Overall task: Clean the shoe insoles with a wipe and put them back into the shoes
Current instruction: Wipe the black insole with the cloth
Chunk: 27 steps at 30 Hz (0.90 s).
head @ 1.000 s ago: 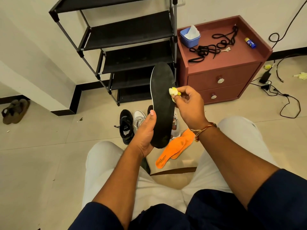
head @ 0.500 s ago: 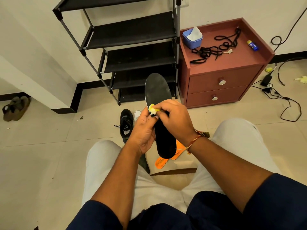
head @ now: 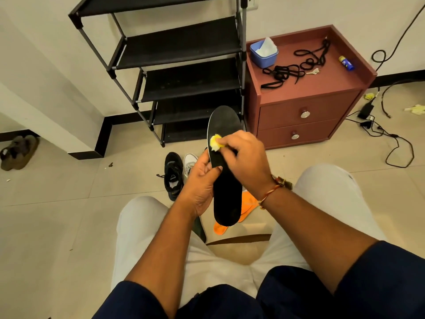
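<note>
Insole [head: 226, 192] first: black, long and held nearly upright between the knees, toe end up, in front of the bottom shelves of the shoe rack [head: 184, 49]; we see the left hand [head: 202, 180] gripping it at mid-length from the left edge, thumb laid across the front face, the other fingers curled round behind (their tips are hidden from us). The right hand [head: 246, 162] reaches across the insole's upper half; its fingers are bunched together and pinch a small crumpled yellow wipe [head: 215, 142], which is pressed against the insole near its left edge, just above the left thumb; a thread bracelet sits on that wrist.

Behind the insole's heel end we find two orange insoles [head: 247, 203] lying on the floor, overlapping each other and partly covered; to the left of the hands a black shoe [head: 173, 176] stands on the tiles with a white shoe [head: 189, 161] just beside it, the latter mostly hidden by the left hand.

To the right of the rack stands a reddish cabinet [head: 305, 111] with two drawers; on its top we note a blue tub [head: 263, 54] with white tissue sticking out, a tangle of black laces [head: 289, 70] and a small blue and yellow tube [head: 346, 63] near the right rim; black cables [head: 391, 139] trail over the floor to its right; a pair of brown sandals [head: 18, 151] lies at the far left by the wall.
</note>
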Motion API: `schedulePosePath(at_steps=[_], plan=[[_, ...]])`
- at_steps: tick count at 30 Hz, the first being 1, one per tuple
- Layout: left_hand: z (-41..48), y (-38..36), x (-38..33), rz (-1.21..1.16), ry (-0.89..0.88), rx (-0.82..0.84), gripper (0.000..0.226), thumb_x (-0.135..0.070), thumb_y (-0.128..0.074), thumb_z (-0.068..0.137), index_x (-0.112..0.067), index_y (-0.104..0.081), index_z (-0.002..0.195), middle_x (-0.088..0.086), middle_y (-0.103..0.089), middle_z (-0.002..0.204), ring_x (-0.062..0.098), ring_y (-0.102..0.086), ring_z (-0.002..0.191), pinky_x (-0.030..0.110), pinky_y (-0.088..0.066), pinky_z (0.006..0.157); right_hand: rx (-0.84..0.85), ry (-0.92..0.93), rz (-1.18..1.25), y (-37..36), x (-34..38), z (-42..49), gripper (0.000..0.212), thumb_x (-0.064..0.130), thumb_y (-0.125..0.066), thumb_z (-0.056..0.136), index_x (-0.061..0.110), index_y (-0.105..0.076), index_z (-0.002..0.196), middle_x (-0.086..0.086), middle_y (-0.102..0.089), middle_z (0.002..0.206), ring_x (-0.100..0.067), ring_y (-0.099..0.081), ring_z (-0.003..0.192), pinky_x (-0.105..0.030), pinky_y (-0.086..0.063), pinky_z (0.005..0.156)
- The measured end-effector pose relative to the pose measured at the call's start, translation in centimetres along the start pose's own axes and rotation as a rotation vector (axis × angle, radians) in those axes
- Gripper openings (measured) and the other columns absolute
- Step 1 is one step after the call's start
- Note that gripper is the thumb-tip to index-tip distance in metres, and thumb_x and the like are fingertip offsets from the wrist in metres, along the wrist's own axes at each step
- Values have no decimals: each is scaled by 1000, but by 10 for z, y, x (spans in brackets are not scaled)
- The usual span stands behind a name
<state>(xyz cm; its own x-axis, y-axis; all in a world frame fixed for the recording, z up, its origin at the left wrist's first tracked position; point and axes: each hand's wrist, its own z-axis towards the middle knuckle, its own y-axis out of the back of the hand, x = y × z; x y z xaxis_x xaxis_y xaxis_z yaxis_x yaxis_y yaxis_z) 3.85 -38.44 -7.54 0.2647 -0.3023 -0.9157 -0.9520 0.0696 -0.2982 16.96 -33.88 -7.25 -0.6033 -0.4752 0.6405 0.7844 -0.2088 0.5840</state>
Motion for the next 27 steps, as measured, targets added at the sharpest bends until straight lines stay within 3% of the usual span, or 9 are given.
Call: schedulePosePath(at_steps=[4, 10, 14, 19, 22, 25, 27], plan=[[-1, 3, 1, 4, 1, -1, 49, 3, -46, 102, -27, -52, 139, 19, -66, 127, 36, -61, 123, 51, -49, 105, 40, 74, -51, -2, 2, 3, 11, 13, -66, 89, 12, -73, 99, -4, -66, 90, -22, -58, 86, -33, -46, 75], [-1, -1, 3, 90, 49, -16, 49, 5, -45, 102, -25, -51, 140, 4, -70, 126, 21, -65, 121, 37, -55, 97, -133, -209, -82, 16, -26, 20, 15, 18, -66, 92, 13, -73, 105, -3, -65, 92, -22, -60, 87, -26, -42, 69], [1, -1, 5, 99, 41, -8, 48, 5, -48, 100, -26, -55, 137, 15, -68, 125, 33, -64, 121, 51, -51, 103, -60, -62, -17, 10, -10, 7, 13, 16, -66, 92, 12, -73, 101, -2, -66, 93, -18, -58, 89, -31, -48, 77], [0, -1, 2, 92, 40, -34, 47, 5, -48, 101, -31, -60, 128, 18, -69, 121, 37, -65, 117, 56, -51, 102, 42, 91, -48, 0, 3, 5, 12, 12, -66, 90, 11, -73, 99, -4, -65, 90, -21, -56, 88, -31, -45, 77], [0, 2, 6, 172, 40, -16, 50, 9, -45, 99, -24, -55, 136, 13, -69, 124, 32, -65, 119, 54, -51, 103, -55, -41, -69, 8, -14, 17, 13, 14, -65, 90, 13, -72, 101, -4, -65, 92, -22, -56, 88, -32, -45, 75], [-1, -2, 7, 215, 48, -8, 50, 9, -42, 100, -25, -54, 136, 2, -71, 124, 20, -65, 119, 42, -54, 100, -139, -219, -71, 18, -33, 24, 14, 18, -66, 92, 15, -72, 104, -3, -64, 94, -22, -57, 88, -29, -43, 71], [0, -4, 7, 219, 60, -11, 51, 9, -43, 100, -27, -55, 135, 2, -71, 124, 21, -66, 119, 43, -54, 100, -153, -228, -48, 20, -34, 20, 14, 18, -66, 92, 15, -72, 104, -2, -64, 93, -20, -57, 87, -28, -44, 71]])
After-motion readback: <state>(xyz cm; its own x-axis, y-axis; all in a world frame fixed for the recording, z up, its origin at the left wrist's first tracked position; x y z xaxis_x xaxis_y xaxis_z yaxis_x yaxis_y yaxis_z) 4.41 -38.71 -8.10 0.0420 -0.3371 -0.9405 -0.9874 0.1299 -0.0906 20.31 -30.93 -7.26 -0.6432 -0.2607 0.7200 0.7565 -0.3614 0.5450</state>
